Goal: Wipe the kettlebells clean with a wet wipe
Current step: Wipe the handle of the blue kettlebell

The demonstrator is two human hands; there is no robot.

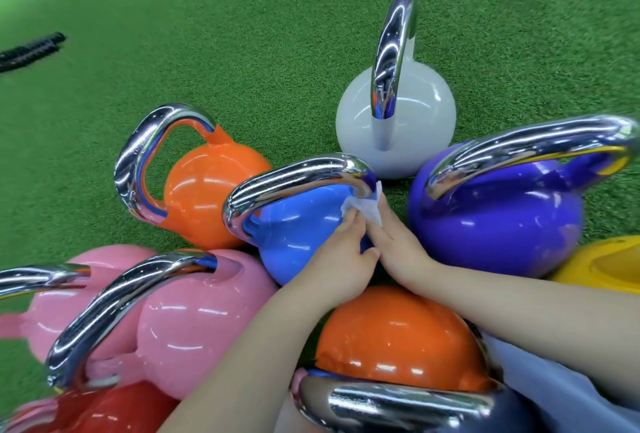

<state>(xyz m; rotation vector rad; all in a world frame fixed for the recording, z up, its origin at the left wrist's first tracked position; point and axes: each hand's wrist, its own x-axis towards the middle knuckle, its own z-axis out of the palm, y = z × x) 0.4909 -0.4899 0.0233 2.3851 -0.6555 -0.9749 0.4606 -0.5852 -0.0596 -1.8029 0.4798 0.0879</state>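
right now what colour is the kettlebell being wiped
Blue, with a chrome handle, seen in the head view.

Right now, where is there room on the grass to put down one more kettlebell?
Bare green turf lies open beyond the far orange kettlebell and left of the white kettlebell, up to the black rope. It is crowded near you: the pink, blue and purple kettlebells sit packed together.

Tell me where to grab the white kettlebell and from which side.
Grip the white kettlebell by the top bar of its chrome handle, coming from above. It stands upright and apart on the turf, the loop is open and seen edge-on, and the body looks too round and smooth to hold.
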